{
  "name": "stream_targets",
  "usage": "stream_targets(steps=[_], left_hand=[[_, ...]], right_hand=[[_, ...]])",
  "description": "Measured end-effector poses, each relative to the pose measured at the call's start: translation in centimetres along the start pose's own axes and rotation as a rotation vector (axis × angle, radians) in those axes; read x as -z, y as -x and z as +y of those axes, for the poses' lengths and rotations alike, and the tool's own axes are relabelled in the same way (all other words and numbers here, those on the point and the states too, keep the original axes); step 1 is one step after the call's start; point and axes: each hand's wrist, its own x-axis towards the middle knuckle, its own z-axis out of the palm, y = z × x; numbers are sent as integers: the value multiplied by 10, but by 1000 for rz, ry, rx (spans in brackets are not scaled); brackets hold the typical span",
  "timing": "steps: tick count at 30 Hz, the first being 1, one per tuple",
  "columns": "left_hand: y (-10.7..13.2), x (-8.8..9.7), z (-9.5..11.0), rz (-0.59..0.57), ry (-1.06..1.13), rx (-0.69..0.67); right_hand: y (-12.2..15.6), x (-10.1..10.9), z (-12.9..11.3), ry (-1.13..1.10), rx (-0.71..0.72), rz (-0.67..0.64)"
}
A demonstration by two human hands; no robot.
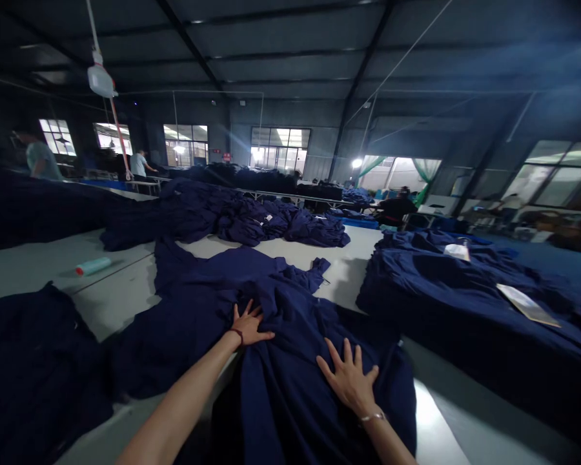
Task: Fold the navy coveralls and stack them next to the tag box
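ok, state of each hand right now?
Left hand: open, fingers spread on the navy fabric, no grip visible.
Right hand: open, fingers spread over the same fabric, no grip visible.

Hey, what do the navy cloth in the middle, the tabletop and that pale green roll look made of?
Navy cloth: soft, matte textile, going by its loose folds; fibre unclear.
Tabletop: perhaps laminate or painted board, as it's pale and smooth, with a sheen at lower right.
Pale green roll: possibly wound thread, its red end maybe plastic; too small to be sure.
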Motion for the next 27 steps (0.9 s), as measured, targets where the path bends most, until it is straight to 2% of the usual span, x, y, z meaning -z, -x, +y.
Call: stream_targets(steps=[10, 13, 16, 18, 21, 27], left_hand=[[-40, 10, -65, 63, -23, 179], [-50, 15, -82, 61, -54, 247], [-55, 16, -89, 56, -75, 309], [-54, 15, -87, 68, -82, 331], [-45, 9, -74, 117, -102, 333], [-5, -9, -28, 201, -210, 212]], right_hand=[[-87, -2, -57, -43, 138, 46], [-110, -2, -75, -93, 166, 3], [-123, 0, -85, -131, 171, -57], [-124, 1, -86, -140, 172, -73], [-115, 0, -78, -139, 180, -63], [-65, -1, -40, -122, 162, -38]])
